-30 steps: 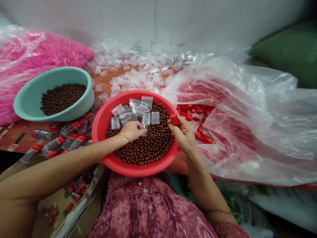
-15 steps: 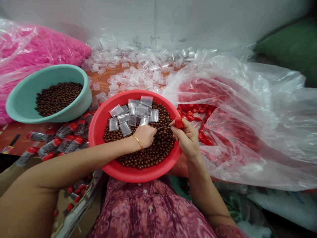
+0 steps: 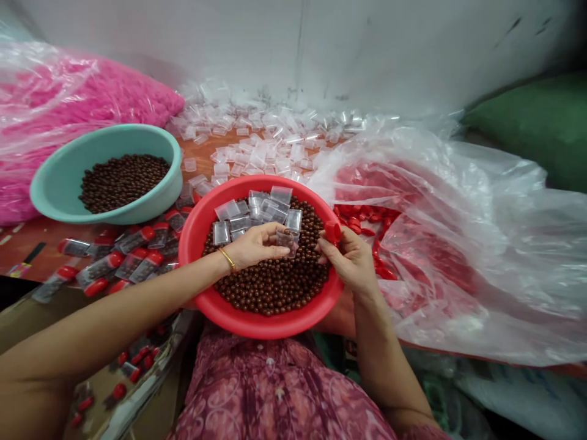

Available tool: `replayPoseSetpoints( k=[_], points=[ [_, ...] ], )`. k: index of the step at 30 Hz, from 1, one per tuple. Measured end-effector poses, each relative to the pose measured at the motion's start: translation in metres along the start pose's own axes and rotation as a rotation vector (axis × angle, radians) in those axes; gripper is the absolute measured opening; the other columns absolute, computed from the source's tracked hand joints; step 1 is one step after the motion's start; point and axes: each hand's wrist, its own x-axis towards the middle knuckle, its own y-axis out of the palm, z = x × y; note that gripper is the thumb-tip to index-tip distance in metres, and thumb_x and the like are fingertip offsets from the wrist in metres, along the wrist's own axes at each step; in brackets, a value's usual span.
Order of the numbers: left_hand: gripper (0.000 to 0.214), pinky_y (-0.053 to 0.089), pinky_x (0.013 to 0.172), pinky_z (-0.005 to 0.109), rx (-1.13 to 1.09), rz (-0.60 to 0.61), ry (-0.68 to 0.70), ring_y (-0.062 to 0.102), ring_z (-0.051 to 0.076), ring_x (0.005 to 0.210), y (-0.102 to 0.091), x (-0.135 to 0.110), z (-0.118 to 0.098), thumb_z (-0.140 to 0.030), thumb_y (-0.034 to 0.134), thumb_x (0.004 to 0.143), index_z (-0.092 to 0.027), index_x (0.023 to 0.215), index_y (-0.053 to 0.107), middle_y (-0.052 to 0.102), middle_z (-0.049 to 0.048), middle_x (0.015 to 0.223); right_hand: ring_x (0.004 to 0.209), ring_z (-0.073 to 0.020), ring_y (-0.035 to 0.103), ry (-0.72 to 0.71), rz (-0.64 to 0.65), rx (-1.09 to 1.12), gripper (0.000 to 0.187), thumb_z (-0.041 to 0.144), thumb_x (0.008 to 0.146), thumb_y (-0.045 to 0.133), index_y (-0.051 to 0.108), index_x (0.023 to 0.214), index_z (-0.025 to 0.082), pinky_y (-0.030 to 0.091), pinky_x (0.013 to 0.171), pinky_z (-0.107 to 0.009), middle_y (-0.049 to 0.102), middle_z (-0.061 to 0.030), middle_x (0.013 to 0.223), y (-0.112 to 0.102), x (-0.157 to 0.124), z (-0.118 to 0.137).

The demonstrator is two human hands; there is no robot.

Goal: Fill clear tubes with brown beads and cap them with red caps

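My left hand (image 3: 257, 245), with a gold bangle at the wrist, pinches a small clear plastic container (image 3: 287, 243) above the brown balls (image 3: 270, 287). These balls fill a red basin (image 3: 270, 329) in front of me. Several more clear containers (image 3: 238, 223) lie on the balls at the basin's far side. At the right rim, my right hand (image 3: 351, 260) is closed around a red cap (image 3: 332, 232); its thumb and fingertip are pressed together, and I cannot tell whether a ball is between them.
A teal basin (image 3: 48, 183) with brown balls stands left. Capped containers (image 3: 147, 263) are heaped before it, with more in a cardboard box (image 3: 156, 391) below. Clear containers (image 3: 261, 153) pile up behind. Red caps (image 3: 362, 217) spill from a plastic bag (image 3: 495, 263) at right; a pink-filled bag (image 3: 105, 91) lies back left.
My left hand has lifted out of the balls and now shows a clear container in its fingers. My right hand stays by the rim with the red cap. The view has shifted slightly.
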Motion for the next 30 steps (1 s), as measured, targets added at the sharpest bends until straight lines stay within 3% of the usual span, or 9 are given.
replayPoseSetpoints(
  k=[5, 9, 13, 17, 20, 23, 26, 30],
  points=[
    [0.034, 0.045, 0.083, 0.027, -0.015, -0.002, 0.094, 0.058, 0.01, 0.081, 0.002, -0.004, 0.003, -0.015, 0.072, 0.063, -0.012, 0.093, 0.057, 0.063, 0.0019, 0.087, 0.042, -0.0065, 0.042, 0.033, 0.048, 0.023, 0.021, 0.037, 0.072, 0.064, 0.061, 0.083, 0.019, 0.038, 0.039, -0.019, 0.048, 0.007, 0.053, -0.002, 0.004, 0.009],
    [0.037, 0.047, 0.068, 0.024, -0.07, 0.04, 0.047, 0.059, 0.01, 0.074, 0.004, -0.003, 0.004, -0.018, 0.071, 0.062, -0.014, 0.094, 0.053, 0.06, 0.0004, 0.082, 0.037, -0.0054, 0.029, 0.144, 0.148, 0.22, 0.031, 0.048, 0.076, 0.052, 0.06, 0.082, 0.019, 0.039, 0.037, -0.021, 0.035, 0.0086, 0.051, 0.001, 0.004, 0.018],
    [0.036, 0.046, 0.058, 0.022, -0.098, 0.1, 0.006, 0.062, 0.012, 0.072, 0.006, -0.005, 0.003, -0.024, 0.07, 0.065, -0.015, 0.092, 0.048, 0.062, 0.0016, 0.081, 0.041, -0.0055, 0.038, 0.115, 0.181, 0.116, 0.025, 0.044, 0.08, 0.053, 0.055, 0.079, 0.019, 0.038, 0.039, -0.019, 0.046, 0.0062, 0.058, 0.011, 0.002, 0.024],
    [0.035, 0.045, 0.057, 0.021, -0.069, 0.128, 0.019, 0.062, 0.01, 0.066, 0.006, -0.006, 0.002, -0.03, 0.068, 0.069, -0.015, 0.094, 0.049, 0.063, 0.0015, 0.08, 0.056, -0.0093, 0.055, -0.137, 0.234, -0.153, 0.017, 0.033, 0.085, 0.052, 0.056, 0.096, 0.021, 0.048, 0.052, -0.022, 0.063, -0.0001, 0.078, 0.018, 0.001, 0.029],
    [0.035, 0.046, 0.056, 0.022, -0.044, 0.1, 0.049, 0.059, 0.009, 0.057, 0.007, -0.004, 0.003, -0.033, 0.066, 0.071, -0.014, 0.095, 0.048, 0.06, -0.0011, 0.073, 0.08, -0.015, 0.063, -0.429, 0.202, -0.431, 0.028, 0.024, 0.087, 0.049, 0.057, 0.115, 0.021, 0.053, 0.072, -0.029, 0.067, -0.0064, 0.099, 0.017, 0.002, 0.03],
    [0.031, 0.043, 0.05, 0.02, 0.008, 0.054, 0.1, 0.053, 0.006, 0.049, 0.008, -0.003, 0.004, -0.032, 0.064, 0.074, -0.014, 0.092, 0.047, 0.056, -0.0043, 0.067, 0.084, -0.0161, 0.064, -0.645, 0.147, -0.6, 0.038, 0.015, 0.087, 0.046, 0.055, 0.124, 0.023, 0.053, 0.075, -0.03, 0.067, -0.0074, 0.097, 0.014, 0.002, 0.029],
    [0.028, 0.041, 0.045, 0.018, 0.057, 0.005, 0.124, 0.048, 0.004, 0.045, 0.011, -0.004, 0.003, -0.032, 0.063, 0.074, -0.014, 0.089, 0.047, 0.051, -0.0069, 0.062, 0.088, -0.0164, 0.066, -0.763, 0.065, -0.688, 0.044, 0.01, 0.087, 0.044, 0.054, 0.127, 0.026, 0.055, 0.077, -0.029, 0.068, -0.0077, 0.099, 0.015, 0.001, 0.026],
    [0.029, 0.039, 0.044, 0.016, 0.074, -0.001, 0.115, 0.044, 0.003, 0.044, 0.014, -0.006, -0.001, -0.03, 0.066, 0.072, -0.015, 0.09, 0.048, 0.046, -0.0093, 0.056, 0.097, -0.0186, 0.066, -0.808, -0.068, -0.737, 0.048, 0.009, 0.087, 0.043, 0.05, 0.131, 0.025, 0.055, 0.086, -0.032, 0.069, -0.0076, 0.109, 0.021, -0.003, 0.018]
  ],
)
